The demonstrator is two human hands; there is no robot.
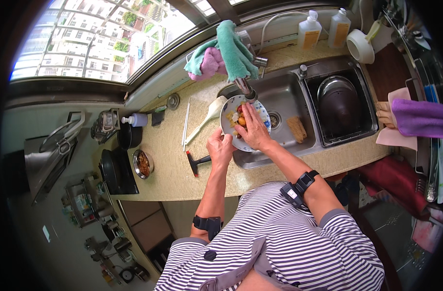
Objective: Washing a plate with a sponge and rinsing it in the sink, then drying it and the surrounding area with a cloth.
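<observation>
A white plate with a blue pattern (226, 127) is tilted under the faucet (247, 89), over the left edge of the steel sink. My left hand (221, 147) grips the plate's lower left rim. Mixed food pieces (242, 121), some red, orange and pale, lie on the plate. My right hand (256, 127) lies flat over the plate's right part with its fingers extended against the food; whether it holds any piece cannot be told. Beside the plate on the counter lies a white ladle (207, 118), and a brown scouring pad (296, 129) rests in the sink basin (290, 98).
A squeegee (196, 163) and a pair of chopsticks (186, 125) lie on the counter (170, 182). Further left stands a metal bowl of food (142, 164). Green and pink cloths (232, 51) hang over the faucet. A dark pot lid (338, 105) fills the right basin's rack.
</observation>
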